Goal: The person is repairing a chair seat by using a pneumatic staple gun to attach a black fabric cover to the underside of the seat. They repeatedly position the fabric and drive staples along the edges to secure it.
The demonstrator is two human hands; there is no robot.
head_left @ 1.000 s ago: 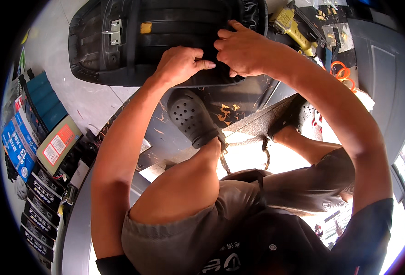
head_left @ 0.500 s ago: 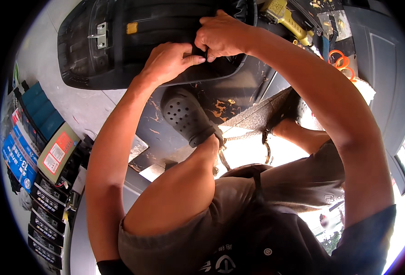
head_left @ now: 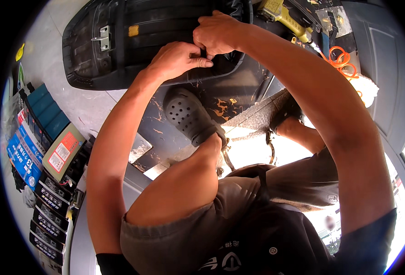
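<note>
A black scooter seat (head_left: 140,57) lies underside up at the top of the view, its long side toward me. Its plastic base carries a metal latch bracket (head_left: 104,38) and a small yellow patch (head_left: 133,30). Wrinkled black seat cover (head_left: 233,8) folds over the rim at the right end. There my left hand (head_left: 175,58) is closed, thumb pointing right, pinching the cover near the rim. My right hand (head_left: 218,33) meets it from above with curled fingers, also on the cover. The fingertips partly hide the pinched material.
A yellow air stapler (head_left: 287,20) with an orange coiled hose (head_left: 342,62) lies right of the seat. My foot in a grey clog (head_left: 184,114) rests on the worn dark surface (head_left: 239,91) below. Several stacked boxes (head_left: 51,220) stand at the left. A grey door (head_left: 390,59) is at the right.
The view has shifted slightly. Both hands stay together at the seat's right end, with the left thumb a little further over to the right.
</note>
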